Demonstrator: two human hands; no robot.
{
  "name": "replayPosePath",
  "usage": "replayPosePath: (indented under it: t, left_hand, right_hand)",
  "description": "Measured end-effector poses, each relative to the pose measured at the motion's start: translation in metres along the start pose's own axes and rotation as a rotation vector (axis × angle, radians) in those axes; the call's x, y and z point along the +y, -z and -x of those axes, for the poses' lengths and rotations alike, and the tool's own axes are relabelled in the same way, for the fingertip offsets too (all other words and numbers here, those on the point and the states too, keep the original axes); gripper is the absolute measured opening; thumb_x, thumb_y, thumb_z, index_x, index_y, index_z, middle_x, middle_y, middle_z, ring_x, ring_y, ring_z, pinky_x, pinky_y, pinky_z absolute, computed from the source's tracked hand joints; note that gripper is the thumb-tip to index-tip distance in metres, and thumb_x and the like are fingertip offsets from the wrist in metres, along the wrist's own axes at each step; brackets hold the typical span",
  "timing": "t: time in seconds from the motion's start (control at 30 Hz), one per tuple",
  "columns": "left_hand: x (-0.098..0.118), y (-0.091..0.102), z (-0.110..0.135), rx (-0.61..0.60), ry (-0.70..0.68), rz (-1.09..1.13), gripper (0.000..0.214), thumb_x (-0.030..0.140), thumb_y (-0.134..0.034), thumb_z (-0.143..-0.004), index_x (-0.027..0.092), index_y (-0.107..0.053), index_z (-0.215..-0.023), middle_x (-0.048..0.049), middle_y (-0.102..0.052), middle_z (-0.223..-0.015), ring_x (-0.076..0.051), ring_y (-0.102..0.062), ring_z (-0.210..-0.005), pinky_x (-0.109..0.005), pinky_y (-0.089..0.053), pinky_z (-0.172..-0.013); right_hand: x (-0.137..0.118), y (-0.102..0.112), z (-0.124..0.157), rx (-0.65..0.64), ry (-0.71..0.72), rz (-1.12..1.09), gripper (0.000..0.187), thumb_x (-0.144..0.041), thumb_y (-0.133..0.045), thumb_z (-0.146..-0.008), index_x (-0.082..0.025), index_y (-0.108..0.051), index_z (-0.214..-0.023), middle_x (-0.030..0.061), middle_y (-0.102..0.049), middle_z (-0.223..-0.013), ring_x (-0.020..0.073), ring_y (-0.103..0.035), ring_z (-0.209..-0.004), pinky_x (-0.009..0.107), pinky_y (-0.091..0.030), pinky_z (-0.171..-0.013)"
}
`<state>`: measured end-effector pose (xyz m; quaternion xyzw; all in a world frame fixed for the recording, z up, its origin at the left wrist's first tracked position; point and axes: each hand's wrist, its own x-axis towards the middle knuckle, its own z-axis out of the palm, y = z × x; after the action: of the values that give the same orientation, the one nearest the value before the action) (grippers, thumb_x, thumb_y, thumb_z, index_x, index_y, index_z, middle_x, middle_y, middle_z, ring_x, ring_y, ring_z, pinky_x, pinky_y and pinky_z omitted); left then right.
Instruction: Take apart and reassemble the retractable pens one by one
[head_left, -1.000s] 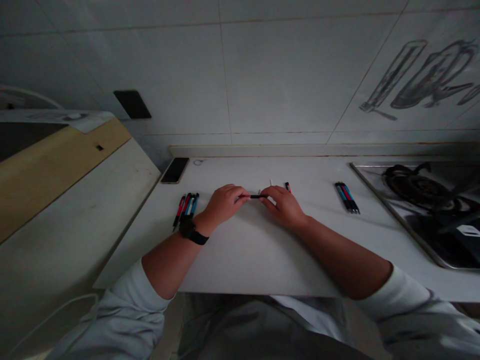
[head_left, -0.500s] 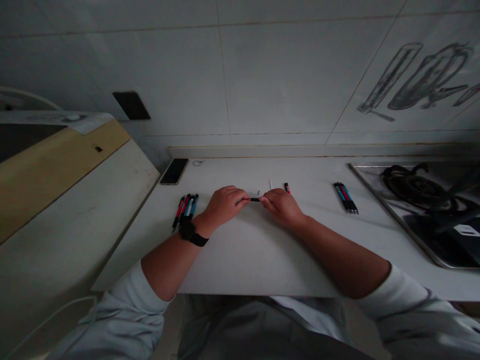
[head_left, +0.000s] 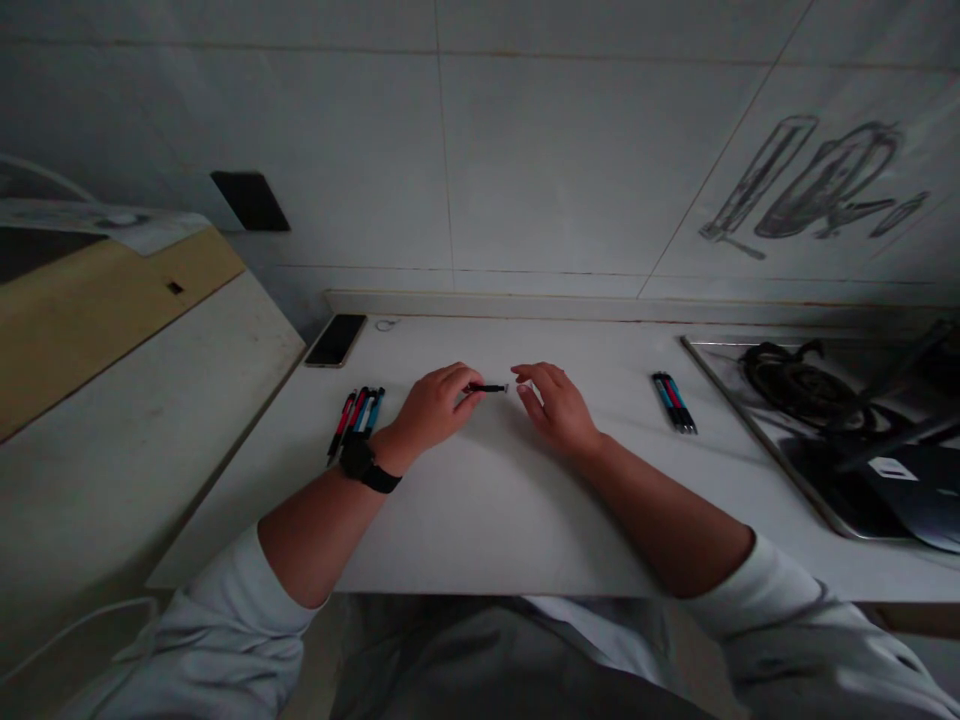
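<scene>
My left hand (head_left: 436, 405) is closed on a slim black pen part (head_left: 491, 388), which points right from between thumb and fingertips. A tiny pale piece (head_left: 506, 388), perhaps a spring, shows at its right end; whether it is attached I cannot tell. Just right of that end, my right hand (head_left: 555, 405) has thumb and fingers apart, with nothing visible between them. Several red, blue and black pens (head_left: 358, 412) lie beside my left wrist. A smaller row of similar pens (head_left: 674, 402) lies at the right.
A phone (head_left: 337, 341) lies at the back left of the white counter (head_left: 495, 520), near a small ring-like item (head_left: 385, 325). A stove (head_left: 810, 390) borders the counter on the right. A pale cabinet-like box (head_left: 150, 390) stands on the left.
My right hand has let go of the black pen part and opened beside it. The left hand keeps hold. The white stick and red piece behind the right hand no longer show.
</scene>
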<state>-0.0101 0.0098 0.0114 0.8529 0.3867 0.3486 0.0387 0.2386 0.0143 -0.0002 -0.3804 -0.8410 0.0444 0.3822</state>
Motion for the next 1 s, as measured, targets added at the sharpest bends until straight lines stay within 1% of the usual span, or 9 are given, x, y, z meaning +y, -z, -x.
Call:
replayPosePath:
  t: [0.07, 0.17, 0.3, 0.37, 0.47, 0.6, 0.8, 0.9, 1.0]
  left_hand:
    - [-0.003, -0.001, 0.000, -0.011, 0.023, -0.034, 0.004, 0.023, -0.062, -0.099, 0.020, -0.062, -0.102, -0.0052, -0.068, -0.096, -0.020, -0.064, -0.089, -0.033, -0.050, -0.080]
    - [-0.006, -0.005, 0.000, -0.069, 0.043, -0.090, 0.003, 0.021, -0.062, -0.098, 0.020, -0.062, -0.100, -0.0056, -0.068, -0.095, -0.021, -0.064, -0.088, -0.034, -0.050, -0.079]
    - [-0.008, -0.009, 0.001, -0.113, 0.058, -0.114, 0.003, 0.021, -0.063, -0.097, 0.019, -0.062, -0.100, -0.0058, -0.068, -0.095, -0.022, -0.064, -0.088, -0.034, -0.050, -0.079]
    - [-0.009, -0.011, 0.001, -0.112, 0.062, -0.105, 0.003, 0.021, -0.062, -0.097, 0.020, -0.062, -0.100, -0.0056, -0.068, -0.095, -0.021, -0.064, -0.088, -0.034, -0.050, -0.079]
    - [-0.010, -0.012, 0.002, -0.111, 0.067, -0.090, 0.003, 0.021, -0.063, -0.097, 0.020, -0.063, -0.099, -0.0052, -0.068, -0.095, -0.021, -0.064, -0.087, -0.034, -0.049, -0.079]
    - [-0.010, -0.010, 0.002, -0.140, 0.100, -0.086, 0.003, 0.021, -0.063, -0.097, 0.019, -0.062, -0.099, -0.0049, -0.068, -0.095, -0.020, -0.063, -0.087, -0.033, -0.049, -0.079]
    - [-0.011, -0.009, 0.003, -0.155, 0.111, -0.082, 0.002, 0.021, -0.062, -0.097, 0.019, -0.061, -0.099, -0.0050, -0.068, -0.095, -0.021, -0.063, -0.088, -0.033, -0.048, -0.080]
    - [-0.011, -0.009, 0.003, -0.140, 0.094, -0.076, 0.003, 0.020, -0.063, -0.097, 0.020, -0.061, -0.099, -0.0049, -0.068, -0.096, -0.021, -0.063, -0.088, -0.034, -0.048, -0.080]
    - [-0.009, -0.009, 0.002, -0.125, 0.077, -0.066, 0.005, 0.019, -0.064, -0.096, 0.020, -0.061, -0.099, -0.0047, -0.068, -0.096, -0.021, -0.063, -0.089, -0.034, -0.049, -0.081]
  right_hand:
    - [0.005, -0.001, -0.001, -0.008, -0.012, 0.097, 0.032, -0.031, -0.046, -0.106, -0.021, -0.064, -0.131, 0.0144, -0.070, -0.117, 0.0296, -0.062, -0.112, 0.048, -0.048, -0.100]
    - [0.015, -0.008, -0.001, -0.102, -0.026, 0.223, 0.036, -0.023, -0.053, -0.101, -0.020, -0.064, -0.135, 0.0160, -0.068, -0.127, 0.0324, -0.058, -0.121, 0.054, -0.044, -0.108]
    - [0.028, -0.021, -0.001, -0.204, -0.047, 0.303, 0.045, -0.016, -0.053, -0.100, -0.025, -0.061, -0.144, 0.0139, -0.066, -0.136, 0.0340, -0.053, -0.133, 0.061, -0.035, -0.116]
    - [0.032, -0.026, -0.002, -0.229, -0.054, 0.330, 0.039, -0.016, -0.054, -0.100, -0.028, -0.068, -0.135, 0.0117, -0.067, -0.137, 0.0350, -0.051, -0.136, 0.064, -0.031, -0.117]
    - [0.034, -0.029, -0.005, -0.244, -0.053, 0.356, 0.026, -0.020, -0.060, -0.099, -0.030, -0.078, -0.114, 0.0079, -0.069, -0.134, 0.0349, -0.050, -0.136, 0.067, -0.026, -0.119]
    - [0.027, -0.025, -0.009, -0.266, -0.069, 0.371, 0.019, -0.021, -0.062, -0.098, -0.028, -0.080, -0.101, 0.0069, -0.072, -0.122, 0.0301, -0.054, -0.128, 0.061, -0.024, -0.121]
    - [0.013, -0.020, -0.010, -0.314, -0.076, 0.367, 0.022, -0.020, -0.052, -0.102, -0.022, -0.074, -0.106, 0.0093, -0.072, -0.114, 0.0261, -0.057, -0.118, 0.053, -0.022, -0.122]
    - [0.010, -0.017, -0.010, -0.256, -0.072, 0.272, 0.021, -0.018, -0.050, -0.103, -0.021, -0.071, -0.105, 0.0069, -0.074, -0.104, 0.0231, -0.061, -0.104, 0.047, -0.028, -0.119]
    - [0.007, -0.013, -0.009, -0.189, -0.042, 0.161, 0.020, -0.022, -0.049, -0.105, -0.020, -0.070, -0.103, 0.0077, -0.074, -0.099, 0.0228, -0.061, -0.095, 0.041, -0.040, -0.106]
